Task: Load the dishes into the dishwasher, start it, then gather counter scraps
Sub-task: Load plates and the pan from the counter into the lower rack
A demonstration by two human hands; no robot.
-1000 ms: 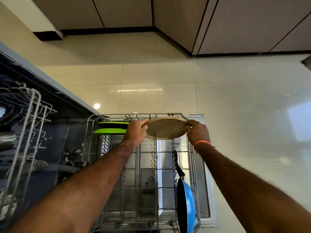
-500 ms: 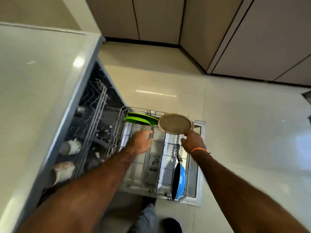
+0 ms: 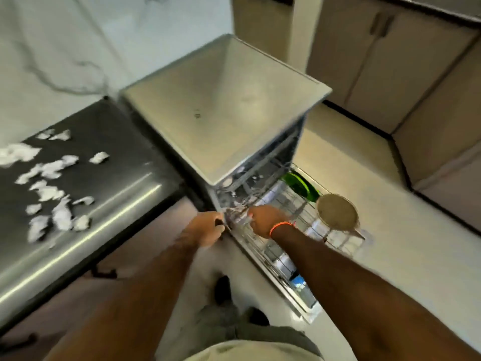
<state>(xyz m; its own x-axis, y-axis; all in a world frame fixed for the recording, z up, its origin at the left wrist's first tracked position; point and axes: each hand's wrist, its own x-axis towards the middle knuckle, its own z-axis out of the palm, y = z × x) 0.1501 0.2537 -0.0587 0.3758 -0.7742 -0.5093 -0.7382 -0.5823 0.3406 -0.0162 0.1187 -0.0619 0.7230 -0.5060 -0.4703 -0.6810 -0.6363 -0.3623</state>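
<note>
Both hands sit at the near corner of the pulled-out lower rack: the left hand grips something dark by the dishwasher edge; whether the right hand grips the wires, I cannot tell. The round plate stands upright well to the right, nearer the right hand.

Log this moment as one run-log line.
phase: loading dishes | lower rack: pulled out | round plate: standing in rack | left hand, right hand: at rack's near edge, grip unclear | scraps: on counter
</note>
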